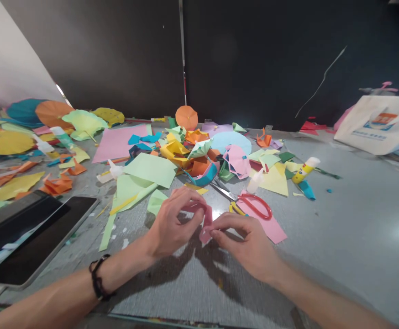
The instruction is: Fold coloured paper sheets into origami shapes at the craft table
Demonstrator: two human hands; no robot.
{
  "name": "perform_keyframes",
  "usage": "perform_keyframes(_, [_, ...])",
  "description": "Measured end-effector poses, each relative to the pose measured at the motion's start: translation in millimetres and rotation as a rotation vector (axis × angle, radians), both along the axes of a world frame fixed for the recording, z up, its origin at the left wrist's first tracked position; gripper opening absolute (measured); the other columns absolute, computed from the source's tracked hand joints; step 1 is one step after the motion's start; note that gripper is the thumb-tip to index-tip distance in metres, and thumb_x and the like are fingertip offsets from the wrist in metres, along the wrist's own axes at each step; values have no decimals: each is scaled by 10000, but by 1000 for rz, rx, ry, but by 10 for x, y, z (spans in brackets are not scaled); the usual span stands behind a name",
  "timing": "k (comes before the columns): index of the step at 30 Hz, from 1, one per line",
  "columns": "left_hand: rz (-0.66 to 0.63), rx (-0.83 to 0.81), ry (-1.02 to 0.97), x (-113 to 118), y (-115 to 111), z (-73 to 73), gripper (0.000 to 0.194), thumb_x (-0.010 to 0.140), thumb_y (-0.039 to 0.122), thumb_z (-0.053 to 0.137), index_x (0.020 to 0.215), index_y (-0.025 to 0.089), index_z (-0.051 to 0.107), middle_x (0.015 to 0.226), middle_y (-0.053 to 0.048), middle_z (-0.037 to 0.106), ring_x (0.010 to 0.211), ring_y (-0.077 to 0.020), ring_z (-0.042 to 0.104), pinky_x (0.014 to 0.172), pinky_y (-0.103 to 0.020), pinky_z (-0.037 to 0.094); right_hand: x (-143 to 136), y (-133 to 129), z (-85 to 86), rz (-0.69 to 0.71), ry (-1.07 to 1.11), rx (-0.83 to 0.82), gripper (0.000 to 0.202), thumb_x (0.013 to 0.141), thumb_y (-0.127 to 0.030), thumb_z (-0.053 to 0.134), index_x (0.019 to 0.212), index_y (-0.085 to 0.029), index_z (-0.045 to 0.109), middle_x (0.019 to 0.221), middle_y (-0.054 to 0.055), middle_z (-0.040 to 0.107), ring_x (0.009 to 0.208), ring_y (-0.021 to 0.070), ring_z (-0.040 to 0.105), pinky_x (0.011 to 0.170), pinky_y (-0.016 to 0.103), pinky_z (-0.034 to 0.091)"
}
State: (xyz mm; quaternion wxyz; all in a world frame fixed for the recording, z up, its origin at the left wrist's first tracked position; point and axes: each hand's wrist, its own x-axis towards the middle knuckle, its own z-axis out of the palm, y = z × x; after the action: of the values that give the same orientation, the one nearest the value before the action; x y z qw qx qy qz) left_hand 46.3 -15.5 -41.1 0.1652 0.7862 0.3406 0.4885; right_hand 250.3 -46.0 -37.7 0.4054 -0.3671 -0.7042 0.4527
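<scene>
A small folded strip of pink paper (206, 225) is held up between my two hands, just above the grey table. The fingers and thumb of my left hand (177, 219) curl round its upper part. With thumb and forefinger, my right hand (242, 237) pinches its lower right edge. Part of the paper is hidden behind the left fingers. Behind the right hand lie red-handled scissors (261, 206), blades pointing away to the left, partly over a flat pink sheet (271, 229). Pale green sheets (149, 170) lie beyond the left hand.
A dark phone (42, 240) lies at the left. Paper scraps, folded pieces and a light blue disc (232, 142) crowd the back. A yellow glue stick (305, 170) and a white bag (379, 124) are at the right. Paper fans (54, 113) lean far left.
</scene>
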Motion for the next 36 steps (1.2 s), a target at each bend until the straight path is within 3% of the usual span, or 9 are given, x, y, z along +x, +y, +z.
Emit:
perform_keyframes(5, [164, 270, 24, -4, -2, 38, 184, 894, 119, 745, 1034, 191, 649, 1053, -66, 668, 1022, -224, 628, 918, -411, 500, 1, 20, -18, -49, 105, -126, 135, 890, -352, 799, 812, -243, 819, 816, 16, 800, 772, 160, 714, 751, 292, 549])
perform_keyframes(8, [103, 334, 66, 0, -64, 103, 95, 929, 110, 704, 920, 191, 655, 928, -28, 640, 867, -176, 600, 827, -361, 495, 27, 47, -32, -76, 142, -153, 132, 871, -364, 816, 803, -250, 820, 815, 14, 803, 763, 155, 717, 735, 281, 562])
perform_keyframes(11, [42, 338, 107, 7, -146, 157, 58, 937, 146, 679, 906, 194, 668, 909, -30, 655, 828, -180, 578, 798, -377, 475, 52, 64, -10, -91, 168, -129, 112, 868, -349, 821, 807, -256, 826, 828, 16, 807, 780, 151, 724, 743, 271, 574])
perform_keyframes(15, [1, 357, 157, 11, -196, 182, 76, 888, 185, 751, 939, 204, 698, 1064, -79, 703, 1053, -268, 614, 938, -478, 459, 60, 50, 42, -116, 178, -12, 72, 874, -296, 823, 809, -266, 818, 799, -2, 796, 757, 136, 718, 739, 254, 584])
perform_keyframes(20, [-106, 288, 140, 20, -164, 168, 94, 922, 139, 716, 994, 197, 698, 1092, -73, 758, 1228, -294, 611, 1040, -490, 452, 66, -13, 41, -150, 130, 78, 46, 914, -283, 793, 874, -262, 787, 835, -5, 781, 784, 135, 719, 732, 241, 585])
perform_keyframes(25, [-126, 296, 147, 15, -159, 152, 161, 964, 107, 670, 1098, 190, 701, 1111, -69, 788, 1312, -277, 611, 1175, -501, 385, 109, -42, 44, -113, 88, 91, 65, 976, -274, 723, 1021, -268, 770, 917, 4, 790, 814, 143, 742, 753, 250, 601])
perform_keyframes(36, [-160, 250, 183, -12, -205, 220, 188, 937, 68, 648, 1033, 213, 720, 1083, -52, 802, 1314, -285, 637, 1206, -501, 388, 130, 24, 103, 28, 149, 11, 148, 913, -429, 801, 941, -284, 809, 828, 0, 810, 757, 154, 727, 727, 270, 593])
